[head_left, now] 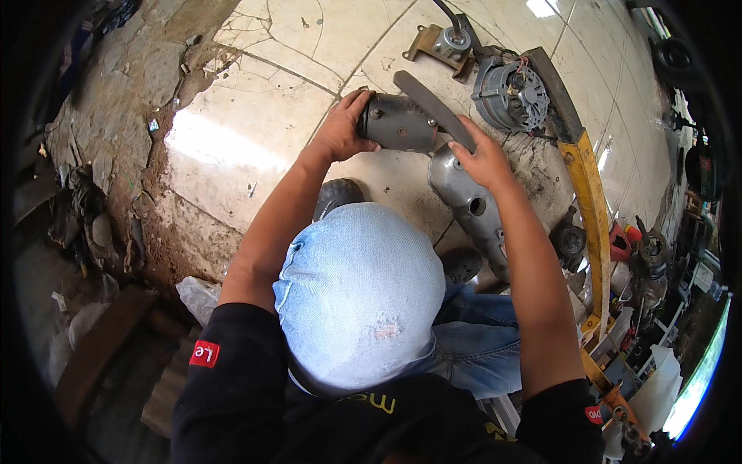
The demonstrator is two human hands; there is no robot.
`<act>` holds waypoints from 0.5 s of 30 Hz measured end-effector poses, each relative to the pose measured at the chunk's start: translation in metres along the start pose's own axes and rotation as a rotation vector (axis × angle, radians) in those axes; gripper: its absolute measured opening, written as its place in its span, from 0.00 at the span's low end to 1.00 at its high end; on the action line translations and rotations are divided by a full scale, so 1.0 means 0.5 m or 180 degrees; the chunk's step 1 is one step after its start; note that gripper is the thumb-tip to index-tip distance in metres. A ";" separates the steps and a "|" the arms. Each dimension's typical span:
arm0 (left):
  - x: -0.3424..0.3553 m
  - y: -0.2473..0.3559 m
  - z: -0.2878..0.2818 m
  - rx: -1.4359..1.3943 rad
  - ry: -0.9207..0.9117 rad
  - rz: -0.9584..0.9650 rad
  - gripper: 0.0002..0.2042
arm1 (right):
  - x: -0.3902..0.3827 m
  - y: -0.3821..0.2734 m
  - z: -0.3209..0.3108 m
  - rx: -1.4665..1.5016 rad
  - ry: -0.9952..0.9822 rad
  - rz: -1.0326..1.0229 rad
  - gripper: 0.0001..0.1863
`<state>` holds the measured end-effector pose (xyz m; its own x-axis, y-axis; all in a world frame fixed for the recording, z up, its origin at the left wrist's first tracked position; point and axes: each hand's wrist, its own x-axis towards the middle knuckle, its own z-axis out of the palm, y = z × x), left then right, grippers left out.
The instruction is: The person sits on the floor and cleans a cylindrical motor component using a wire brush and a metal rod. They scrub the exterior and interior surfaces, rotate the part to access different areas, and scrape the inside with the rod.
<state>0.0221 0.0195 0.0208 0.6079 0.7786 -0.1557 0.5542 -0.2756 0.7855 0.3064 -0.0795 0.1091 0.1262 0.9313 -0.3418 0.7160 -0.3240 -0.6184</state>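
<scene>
Now, right of the floor's (pixel 286 100) broken edge, left grip (pixel 340 130) clasps cylinder (pixel 396 128) and right grip (pixel 483 161) bar (pixel 420 93), seemingly aligning them, likely needing steadiness next

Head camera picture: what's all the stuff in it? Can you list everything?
Cylinder: one, grey, upper middle
Flat bar: one, dark, across the cylinder's right end
Housing with a hole: one, grey, below right of the cylinder
Round machine: one, silver-grey, upper right
Bracket: one, brown, top
Long bar: one, yellow and dark, right
Plastic bag: one, white, lower left
Floor tiles: several, cream, top
Clutter: uncountable, mixed, right edge
Jeans: one pair, blue, lower middle
Left grip: one, bare, on the cylinder
Right grip: one, bare, on the flat bar
</scene>
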 end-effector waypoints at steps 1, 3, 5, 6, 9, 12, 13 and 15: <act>0.008 0.004 -0.010 0.0026 0.0023 0.0031 0.55 | -0.019 0.025 -0.008 -0.0085 0.0033 0.0106 0.31; 0.016 0.009 -0.017 0.0161 -0.0140 0.0028 0.55 | -0.082 0.081 -0.019 -0.0238 0.0081 0.0308 0.30; 0.022 0.024 -0.027 0.0328 -0.0268 0.0056 0.55 | -0.114 0.134 -0.031 -0.0163 0.0218 -0.0023 0.30; 0.020 0.022 -0.028 0.0361 -0.0258 0.0105 0.55 | -0.124 0.122 -0.031 -0.0112 0.0273 -0.0166 0.30; 0.010 0.018 -0.025 0.0337 -0.0207 0.0060 0.55 | -0.105 0.075 -0.021 0.0044 0.0513 -0.0025 0.31; 0.012 0.004 -0.023 0.0263 -0.0193 0.0145 0.55 | -0.053 -0.016 0.018 0.0267 0.0172 0.0252 0.33; 0.010 0.003 -0.020 0.0241 -0.0210 0.0129 0.55 | -0.051 -0.036 0.021 0.0214 -0.0002 0.0383 0.34; 0.012 0.005 -0.020 0.0199 -0.0211 0.0107 0.55 | -0.076 0.013 0.040 -0.0167 -0.0033 0.0511 0.32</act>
<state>0.0214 0.0294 0.0277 0.6619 0.7299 -0.1708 0.5660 -0.3372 0.7523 0.2926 -0.1202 0.1037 0.2348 0.8664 -0.4407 0.7221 -0.4590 -0.5176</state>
